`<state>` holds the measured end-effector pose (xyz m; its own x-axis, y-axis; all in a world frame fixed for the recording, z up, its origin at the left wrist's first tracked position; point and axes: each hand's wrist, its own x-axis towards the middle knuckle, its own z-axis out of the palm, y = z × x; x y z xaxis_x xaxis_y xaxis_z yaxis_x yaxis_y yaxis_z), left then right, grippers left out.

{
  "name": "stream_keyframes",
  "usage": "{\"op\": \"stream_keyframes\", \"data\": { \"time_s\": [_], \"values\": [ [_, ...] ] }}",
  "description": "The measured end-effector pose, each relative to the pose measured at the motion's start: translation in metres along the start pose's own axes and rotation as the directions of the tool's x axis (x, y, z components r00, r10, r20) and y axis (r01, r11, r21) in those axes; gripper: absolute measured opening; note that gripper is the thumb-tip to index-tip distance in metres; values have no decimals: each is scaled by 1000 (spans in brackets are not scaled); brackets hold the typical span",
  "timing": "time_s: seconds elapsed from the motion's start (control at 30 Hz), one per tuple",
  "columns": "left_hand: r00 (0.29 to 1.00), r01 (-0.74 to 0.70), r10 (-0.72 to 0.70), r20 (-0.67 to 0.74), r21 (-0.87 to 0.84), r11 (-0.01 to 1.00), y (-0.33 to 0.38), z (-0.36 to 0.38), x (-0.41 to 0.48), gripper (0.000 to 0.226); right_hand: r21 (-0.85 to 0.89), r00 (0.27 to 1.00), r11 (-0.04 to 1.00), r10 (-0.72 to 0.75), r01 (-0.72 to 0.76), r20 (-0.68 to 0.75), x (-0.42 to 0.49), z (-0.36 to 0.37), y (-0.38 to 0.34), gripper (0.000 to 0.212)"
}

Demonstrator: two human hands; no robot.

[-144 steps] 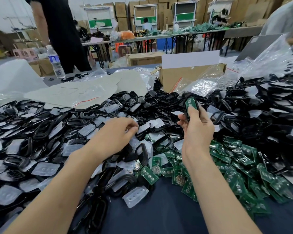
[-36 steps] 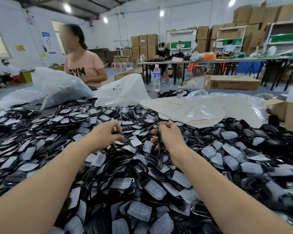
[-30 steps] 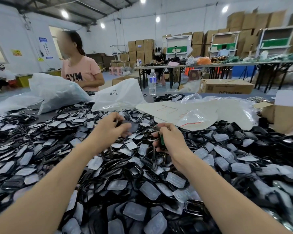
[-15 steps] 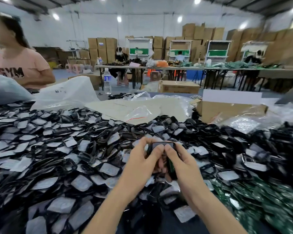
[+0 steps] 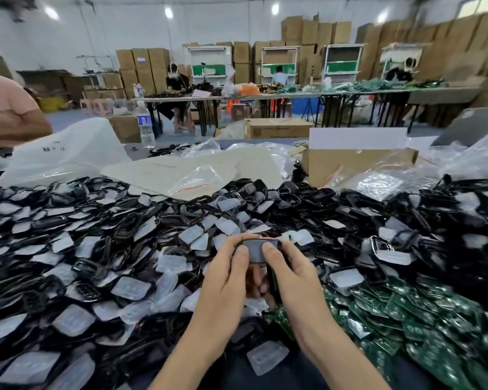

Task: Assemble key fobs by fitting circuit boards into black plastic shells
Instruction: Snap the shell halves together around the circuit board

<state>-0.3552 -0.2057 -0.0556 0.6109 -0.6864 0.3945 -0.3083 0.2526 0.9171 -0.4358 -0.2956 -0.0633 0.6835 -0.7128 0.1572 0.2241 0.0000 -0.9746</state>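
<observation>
**Hands.** The left hand (image 5: pixel 226 280) and right hand (image 5: pixel 296 280) meet at centre, and both grip one black shell (image 5: pixel 258 250) between them. Each thumb lies flat across the shell's grey upper face, with the two thumb tips close together. The other fingers curl beneath the shell. Below it, between the palms, the green edge of a circuit board (image 5: pixel 274 280) shows against the right hand. Whether the board is seated in the shell cannot be told.

**Near field.** The held shell is raised just above the heap of shells (image 5: pixel 96 249). This mass of black frames, mixed with translucent button pads (image 5: pixel 130 288), covers the left and middle of the dark table (image 5: pixel 228 375). A single loose pad (image 5: pixel 266 358) lies on bare table between the forearms. A pile of green boards (image 5: pixel 420 319) lies to the right of the right hand and touches the black heap.

**Far field.** A cream sheet (image 5: pixel 181 170) and a clear plastic bag (image 5: pixel 206 178) rest on the far side of the heap. An open cardboard box (image 5: pixel 358 161) stands to their right and a white bag (image 5: pixel 65 153) to their left. A water bottle (image 5: pixel 145 125) stands upright behind the white bag. A person in a pink shirt (image 5: pixel 9 114) is at the left edge. Long work tables (image 5: pixel 293 92) and stacked cartons (image 5: pixel 307 32) fill the background.
</observation>
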Motion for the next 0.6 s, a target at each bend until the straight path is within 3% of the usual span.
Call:
{"op": "stream_keyframes", "data": {
  "time_s": [0.17, 0.33, 0.6],
  "values": [
    [996, 57, -63, -60, -95, 994, -5, 1, 2, 23, 2, 1000, 1000, -19, 19, 17, -1, 4, 3, 18],
    [995, 70, -74, -70, -63, 996, -9, -3, 6, 18, 15, 998, 999, -34, 34, 55, -3, 7, 2, 16],
    [996, 88, -91, -18, -120, 989, -6, -4, 4, 26, 41, 998, 999, -32, 30, 46, -5, 7, 2, 15]
  ]
}}
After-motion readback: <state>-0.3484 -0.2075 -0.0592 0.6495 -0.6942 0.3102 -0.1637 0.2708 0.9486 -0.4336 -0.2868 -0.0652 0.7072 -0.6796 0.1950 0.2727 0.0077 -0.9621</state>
